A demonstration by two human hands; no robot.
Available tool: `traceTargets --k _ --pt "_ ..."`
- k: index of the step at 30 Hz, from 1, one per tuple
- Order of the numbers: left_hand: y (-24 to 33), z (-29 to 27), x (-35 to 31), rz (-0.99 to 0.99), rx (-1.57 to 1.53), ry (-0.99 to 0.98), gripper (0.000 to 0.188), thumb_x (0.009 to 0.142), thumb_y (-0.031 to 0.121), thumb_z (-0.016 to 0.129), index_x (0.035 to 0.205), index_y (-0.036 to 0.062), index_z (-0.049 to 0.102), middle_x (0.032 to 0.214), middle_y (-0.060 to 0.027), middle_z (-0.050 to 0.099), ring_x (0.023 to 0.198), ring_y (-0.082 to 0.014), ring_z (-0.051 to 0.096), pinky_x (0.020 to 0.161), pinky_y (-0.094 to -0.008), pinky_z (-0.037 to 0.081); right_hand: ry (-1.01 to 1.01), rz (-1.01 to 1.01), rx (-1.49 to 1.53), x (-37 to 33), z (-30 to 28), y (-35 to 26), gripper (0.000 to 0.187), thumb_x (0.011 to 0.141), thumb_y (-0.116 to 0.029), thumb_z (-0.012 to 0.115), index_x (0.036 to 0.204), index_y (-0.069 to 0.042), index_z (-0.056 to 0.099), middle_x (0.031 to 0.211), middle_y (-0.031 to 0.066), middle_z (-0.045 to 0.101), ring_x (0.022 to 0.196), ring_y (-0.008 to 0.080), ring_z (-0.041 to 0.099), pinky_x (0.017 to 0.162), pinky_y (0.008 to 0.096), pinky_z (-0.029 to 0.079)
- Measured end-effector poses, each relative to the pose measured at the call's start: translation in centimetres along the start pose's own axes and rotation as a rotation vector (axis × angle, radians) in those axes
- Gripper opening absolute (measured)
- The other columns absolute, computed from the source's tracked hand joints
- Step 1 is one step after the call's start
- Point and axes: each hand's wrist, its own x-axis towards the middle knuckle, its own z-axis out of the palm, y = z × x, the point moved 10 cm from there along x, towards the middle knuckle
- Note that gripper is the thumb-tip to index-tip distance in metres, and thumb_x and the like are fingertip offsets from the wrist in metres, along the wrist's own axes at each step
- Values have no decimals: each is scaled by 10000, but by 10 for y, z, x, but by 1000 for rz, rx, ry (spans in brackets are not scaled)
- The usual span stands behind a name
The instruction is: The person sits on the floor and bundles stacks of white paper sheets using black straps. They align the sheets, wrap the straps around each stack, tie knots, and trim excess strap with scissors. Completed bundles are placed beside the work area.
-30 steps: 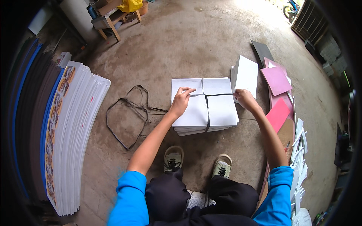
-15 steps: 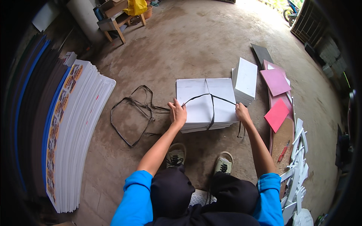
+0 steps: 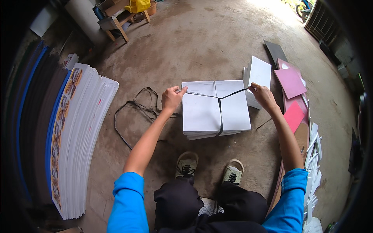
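Stack: a squared stack of white sheets lay on the concrete floor, just ahead of the person's two shoes.
Strap: a dark strap ran up the middle of the stack, then forked at the top into two tails, one leading to each hand.
Left hand: the left hand was at the stack's upper left corner, fingers pinched shut on the left tail.
Right hand: the right hand was at the upper right corner, fingers closed on the right tail, which was drawn straight.
Left surroundings: loose strap loops lay on the floor just left of the stack; beyond them, a long fanned pile of printed boards.
Right surroundings: a smaller white bundle stood beside the right hand; pink sheets lay further right.
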Motion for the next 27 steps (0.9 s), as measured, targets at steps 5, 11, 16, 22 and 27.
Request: traceTargets --k 5,11,16,22,27 --pt "-44 14 -20 100 -112 121 300 752 148 581 595 -8 380 495 -62 286 468 -79 300 436 -288 291 -123 -55 29 -24 49 39 183 855 -242 520 901 -86 603 737 163 615 710 350 592 622 436 465" --pt "-65 46 -28 135 -223 18 314 813 157 573 617 3 382 537 -12 281 511 -40 279 445 -243 266 -70 87 235 -45 77 80 238 860 -228 547 803 1 515 611 191 486 543 291 501 532 374 402" --pt "-153 65 -67 -95 -509 -61 370 906 289 510 658 39 398 591 71 282 569 -41 263 484 -216 252 -148 281 565 -69 126 111 254 896 -233 513 790 -2 491 573 30 393 555 84 347 496 262 331" --pt "-199 110 -81 -108 -579 -34 367 937 327 414 768 5 463 674 9 437 654 -83 384 580 -245 344 -77 474 999 -95 206 128 221 923 -231 458 805 -52 508 630 -70 395 566 25 347 489 191 288" --pt "-195 121 -96 -68 -303 42 369 937 296 394 857 -40 525 751 -134 563 730 -228 536 679 -349 405 -143 605 1076 -118 230 148 269 913 -198 461 1090 -11 540 944 18 575 829 82 528 730 230 443"
